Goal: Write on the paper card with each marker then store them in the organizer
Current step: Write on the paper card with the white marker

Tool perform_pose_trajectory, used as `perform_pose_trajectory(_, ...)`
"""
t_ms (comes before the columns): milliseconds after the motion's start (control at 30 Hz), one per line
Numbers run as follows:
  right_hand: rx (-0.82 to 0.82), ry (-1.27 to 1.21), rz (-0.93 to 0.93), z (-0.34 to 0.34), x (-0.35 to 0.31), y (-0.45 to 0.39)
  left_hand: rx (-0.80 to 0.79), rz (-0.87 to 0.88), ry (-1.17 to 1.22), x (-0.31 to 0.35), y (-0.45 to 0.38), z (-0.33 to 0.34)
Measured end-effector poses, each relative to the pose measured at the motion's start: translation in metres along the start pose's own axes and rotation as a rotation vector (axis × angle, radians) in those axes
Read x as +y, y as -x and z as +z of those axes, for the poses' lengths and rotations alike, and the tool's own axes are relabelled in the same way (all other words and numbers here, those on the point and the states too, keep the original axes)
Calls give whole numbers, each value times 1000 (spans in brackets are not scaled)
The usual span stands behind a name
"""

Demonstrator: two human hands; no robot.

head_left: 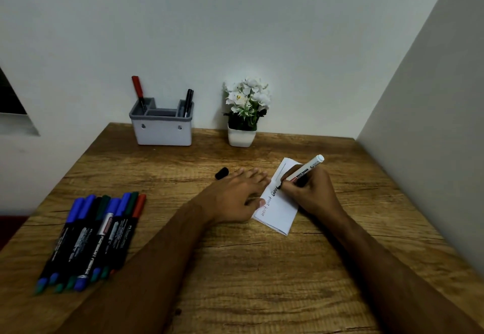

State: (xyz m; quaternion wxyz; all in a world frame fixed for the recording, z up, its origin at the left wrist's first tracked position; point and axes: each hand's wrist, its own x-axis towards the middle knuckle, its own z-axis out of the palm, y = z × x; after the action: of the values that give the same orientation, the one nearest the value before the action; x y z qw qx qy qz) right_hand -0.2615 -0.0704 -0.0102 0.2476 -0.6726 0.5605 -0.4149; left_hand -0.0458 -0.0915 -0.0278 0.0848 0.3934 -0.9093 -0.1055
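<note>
A white paper card [281,211] lies right of the table's middle, with handwritten words along its left edge. My right hand [310,190] grips a white-bodied marker [307,168] whose black tip touches the card. My left hand [237,193] lies flat with straight fingers and presses the card's left edge. The marker's black cap [222,173] lies on the wood just left of my left hand. Several capped markers [91,239] with blue, green, black and red caps lie in a row at the left. The grey organizer [162,124] at the back holds a red marker [138,90] and a black marker [188,101].
A white pot of white flowers [245,113] stands right of the organizer against the back wall. A wall [432,97] runs close along the wooden table's [235,268] right edge. The table's left edge drops off beside the row of markers.
</note>
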Motion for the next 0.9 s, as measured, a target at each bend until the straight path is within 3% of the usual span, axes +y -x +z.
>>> perform_pose_trajectory(167, -19, -30, 42, 1, -2, 1, 12, -1, -6, 0, 0, -1)
perform_pose_trajectory(500, 109, -150, 76, -3, -3, 0, 75, -59, 139, -2, -1, -4)
perform_pose_trajectory(667, 115, -209, 30, -5, -6, 0, 309, -64, 158, 0, 5, -11)
perform_pose_trajectory(800, 96, -298, 48, -9, -14, 3, 507, -162, 118, -2, 8, -26)
perform_pose_trajectory(900, 92, -362, 87, -9, -16, 4, 553, -276, 106, -9, 11, -37)
